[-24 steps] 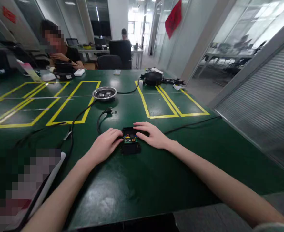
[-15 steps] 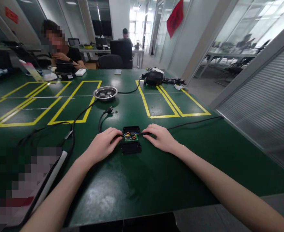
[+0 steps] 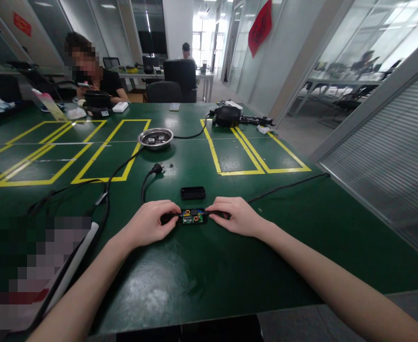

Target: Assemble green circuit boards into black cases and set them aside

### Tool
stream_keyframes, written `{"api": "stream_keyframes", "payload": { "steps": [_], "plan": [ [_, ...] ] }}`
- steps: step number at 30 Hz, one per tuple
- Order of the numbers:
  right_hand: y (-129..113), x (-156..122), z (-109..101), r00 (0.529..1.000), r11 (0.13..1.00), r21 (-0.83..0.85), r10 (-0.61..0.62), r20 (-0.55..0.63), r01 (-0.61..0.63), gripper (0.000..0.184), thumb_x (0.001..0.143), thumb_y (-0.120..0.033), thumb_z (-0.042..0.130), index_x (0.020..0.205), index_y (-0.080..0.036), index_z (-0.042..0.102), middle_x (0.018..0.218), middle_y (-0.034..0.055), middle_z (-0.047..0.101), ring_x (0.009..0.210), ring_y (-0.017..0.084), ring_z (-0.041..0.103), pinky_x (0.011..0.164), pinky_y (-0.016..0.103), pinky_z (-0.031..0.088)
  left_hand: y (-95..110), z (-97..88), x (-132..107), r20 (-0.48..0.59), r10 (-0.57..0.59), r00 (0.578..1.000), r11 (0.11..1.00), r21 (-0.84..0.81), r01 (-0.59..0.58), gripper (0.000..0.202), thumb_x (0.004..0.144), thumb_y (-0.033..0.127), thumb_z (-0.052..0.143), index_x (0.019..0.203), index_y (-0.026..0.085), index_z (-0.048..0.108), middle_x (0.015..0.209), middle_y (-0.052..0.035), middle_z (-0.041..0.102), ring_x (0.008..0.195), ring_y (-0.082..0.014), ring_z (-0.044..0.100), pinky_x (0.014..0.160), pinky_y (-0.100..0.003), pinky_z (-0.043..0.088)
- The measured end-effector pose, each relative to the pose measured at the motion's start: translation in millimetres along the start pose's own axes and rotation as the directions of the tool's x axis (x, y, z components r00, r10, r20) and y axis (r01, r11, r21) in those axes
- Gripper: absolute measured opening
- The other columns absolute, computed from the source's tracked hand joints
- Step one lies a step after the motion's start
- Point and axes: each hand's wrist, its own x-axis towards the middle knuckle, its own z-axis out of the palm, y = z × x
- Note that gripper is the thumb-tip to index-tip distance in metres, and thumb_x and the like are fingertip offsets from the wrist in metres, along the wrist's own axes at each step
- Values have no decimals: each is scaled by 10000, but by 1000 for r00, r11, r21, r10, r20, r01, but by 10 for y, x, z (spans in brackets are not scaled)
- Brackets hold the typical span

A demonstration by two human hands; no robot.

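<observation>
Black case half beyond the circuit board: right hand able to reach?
Probably yes: the black case half lies close, nothing visibly between, but the right hand would need to release the cable.

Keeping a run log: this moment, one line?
left hand: pinching left cable; right hand: pinching right cable; circuit board: between hands, over near case half; far case half: apart

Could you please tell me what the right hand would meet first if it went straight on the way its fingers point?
Most likely the right hand would first meet the adjacent end of the black case half holding the circuit board; depth leaves any present contact unclear.
</observation>
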Motion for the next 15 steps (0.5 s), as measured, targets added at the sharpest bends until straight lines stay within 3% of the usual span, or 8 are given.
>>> {"api": "stream_keyframes", "payload": {
  "steps": [8, 15],
  "plan": [
    [36, 12, 10, 1000, 1000, -22, -21, -15, 20, 161, 1006, -274, 614, 1007, -190, 751, 915, 60, 750, 814, 174, 716, 703, 270, 531, -36, 12, -15, -21, 67, 998, 992, 105, -64, 198, 959, 205, 568, 997, 205, 762, 975, -55, 751, 875, -188, 715, 767, -274, 556],
    [29, 26, -1, 998, 976, -205, -68, 19, 70, 216, 1033, -274, 570, 1026, -176, 762, 915, 73, 754, 826, 184, 699, 683, 283, 510, -39, 49, 9, -9, 112, 994, 984, 139, -110, 247, 1015, 232, 500, 955, 198, 737, 982, -60, 714, 878, -189, 689, 770, -285, 564]
  ]
}}
